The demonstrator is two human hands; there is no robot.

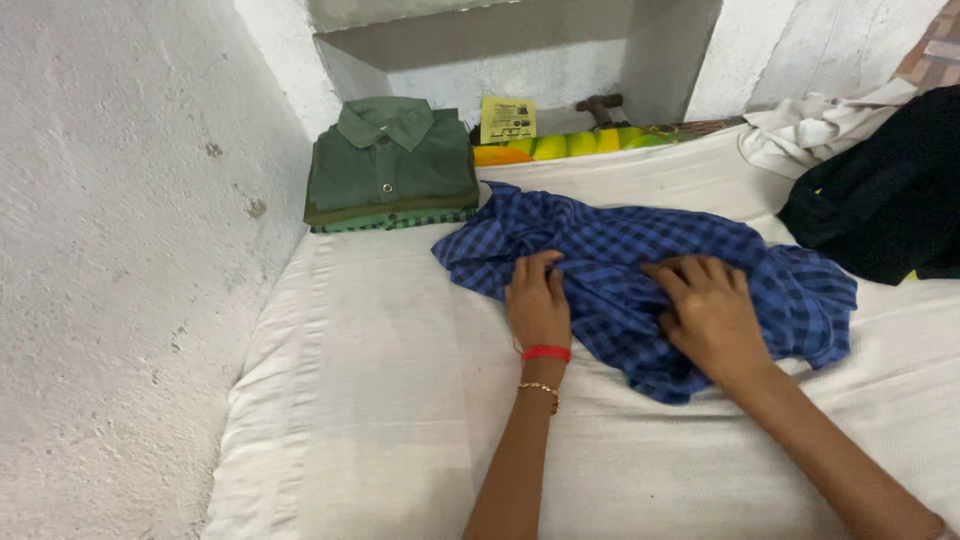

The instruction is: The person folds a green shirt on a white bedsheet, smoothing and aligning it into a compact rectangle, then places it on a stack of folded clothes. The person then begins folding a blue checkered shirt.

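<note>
A blue checked shirt (640, 280) lies crumpled on the white bed (380, 400); the left hand (537, 300) and right hand (710, 312) both pinch its cloth.

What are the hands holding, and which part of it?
Both hands press on the crumpled blue checked shirt. The left hand pinches a fold near its left edge; the right hand rests on its bunched middle. Neither lifts it.

I'm in a plain home room: a white-sheeted bed (380, 400) against rough whitewashed walls (120, 250), folded shirts (392, 165) stacked by a wall niche (520, 50), loose clothes (880, 180) heaped nearby.
</note>
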